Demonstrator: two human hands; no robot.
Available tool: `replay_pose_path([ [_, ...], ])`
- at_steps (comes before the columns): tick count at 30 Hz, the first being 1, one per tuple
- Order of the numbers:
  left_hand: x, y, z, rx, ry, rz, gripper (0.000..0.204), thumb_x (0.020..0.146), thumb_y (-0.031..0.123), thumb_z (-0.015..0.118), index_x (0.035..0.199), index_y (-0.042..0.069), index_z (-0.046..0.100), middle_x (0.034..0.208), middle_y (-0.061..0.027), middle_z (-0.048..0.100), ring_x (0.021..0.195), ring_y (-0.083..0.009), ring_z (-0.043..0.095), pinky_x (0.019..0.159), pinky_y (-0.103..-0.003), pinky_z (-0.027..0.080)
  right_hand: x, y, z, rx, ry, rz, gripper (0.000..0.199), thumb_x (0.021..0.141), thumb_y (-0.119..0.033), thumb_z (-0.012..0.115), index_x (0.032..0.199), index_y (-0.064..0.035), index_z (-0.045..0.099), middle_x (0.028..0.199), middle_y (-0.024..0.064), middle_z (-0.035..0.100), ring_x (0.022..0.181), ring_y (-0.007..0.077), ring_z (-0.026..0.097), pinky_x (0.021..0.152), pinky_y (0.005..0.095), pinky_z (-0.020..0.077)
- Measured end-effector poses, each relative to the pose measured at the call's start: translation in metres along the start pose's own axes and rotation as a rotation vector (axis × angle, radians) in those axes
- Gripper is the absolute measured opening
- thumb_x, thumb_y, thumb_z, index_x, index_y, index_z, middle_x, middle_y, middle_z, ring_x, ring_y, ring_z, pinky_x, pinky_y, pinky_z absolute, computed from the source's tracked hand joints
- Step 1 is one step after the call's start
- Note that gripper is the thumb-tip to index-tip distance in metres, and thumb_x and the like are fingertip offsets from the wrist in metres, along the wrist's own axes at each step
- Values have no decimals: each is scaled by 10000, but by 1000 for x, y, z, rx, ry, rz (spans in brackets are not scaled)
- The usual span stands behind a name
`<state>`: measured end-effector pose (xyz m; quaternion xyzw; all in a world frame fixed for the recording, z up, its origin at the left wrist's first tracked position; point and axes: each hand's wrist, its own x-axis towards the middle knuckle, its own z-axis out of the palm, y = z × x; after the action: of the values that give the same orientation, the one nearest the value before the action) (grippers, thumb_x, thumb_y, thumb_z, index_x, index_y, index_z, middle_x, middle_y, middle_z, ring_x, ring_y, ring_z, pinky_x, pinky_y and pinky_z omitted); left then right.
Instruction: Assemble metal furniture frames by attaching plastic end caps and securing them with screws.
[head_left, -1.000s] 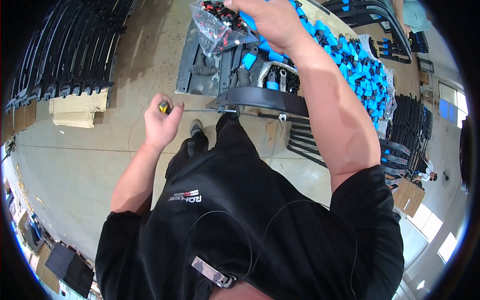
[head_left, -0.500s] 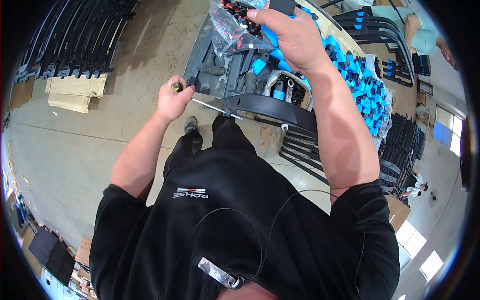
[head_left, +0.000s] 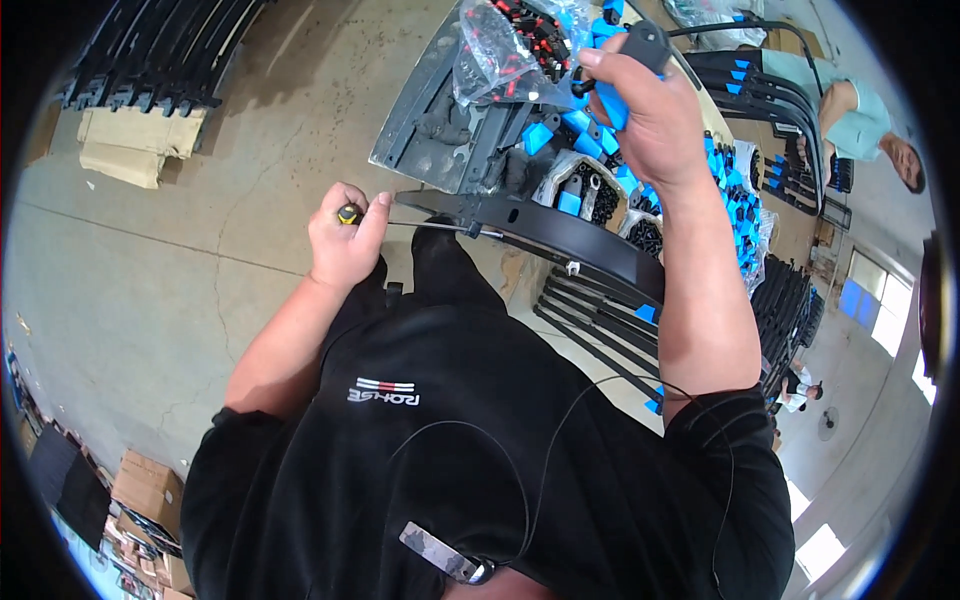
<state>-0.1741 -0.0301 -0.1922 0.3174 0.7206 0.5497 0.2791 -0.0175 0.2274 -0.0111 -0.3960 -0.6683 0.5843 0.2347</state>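
My left hand is closed round the black-and-yellow handle of a screwdriver. The tool's thin shaft points right, its tip by a curved black metal bar that lies across in front of me. Up over the bench, my right hand grips a blue-and-black plastic part; my fingers hide some of it. Below that hand are loose blue-and-black parts and an open bag of small black pieces. A clear bag of red-and-black pieces sits to its left.
The grey bench carries dark lumpy pieces. Black curved bars are stacked at the far left on cardboard. More black bars lie under the right side. Another person is at the far right beside curved black frames.
My right hand has moved right with the blue-and-black part, now tilted. My left hand sits slightly lower, still on the screwdriver. The view has shifted, and the other person's head has come into sight.
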Motion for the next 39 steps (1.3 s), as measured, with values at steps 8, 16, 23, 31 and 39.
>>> replay_pose_path([
  [8,48,-44,26,-121,-174,-76,226,871,149,698,789,47,513,688,-36,507,658,-114,464,612,-307,442,0,-1,4,89,-86,119,190,905,-231,694,890,-56,622,805,27,600,610,92,475,552,273,360],
  [16,54,34,-3,130,-388,-90,275,875,232,759,830,59,550,683,-187,598,606,-389,596,591,-451,492,-1,3,10,-32,-67,132,216,915,-256,639,874,-53,574,843,66,594,701,123,497,603,279,399],
  [23,6,-13,-1,-109,-52,312,267,854,-31,735,784,51,491,637,-54,520,544,-146,470,506,-287,394,1,2,1,33,-52,154,226,935,-216,583,838,-55,457,756,63,433,630,130,337,572,289,288],
  [31,35,-60,38,-252,88,170,285,825,-9,751,737,78,494,593,-58,532,475,-181,497,457,-310,397,8,9,1,113,-103,170,246,885,-240,641,820,-49,500,729,103,506,582,134,375,531,288,312],
  [39,79,-28,42,-334,-226,779,360,724,-7,789,662,113,455,557,-35,425,443,-244,453,408,-357,306,9,9,2,170,-114,216,278,873,-270,667,849,-49,500,711,101,493,610,144,392,574,318,337],
])
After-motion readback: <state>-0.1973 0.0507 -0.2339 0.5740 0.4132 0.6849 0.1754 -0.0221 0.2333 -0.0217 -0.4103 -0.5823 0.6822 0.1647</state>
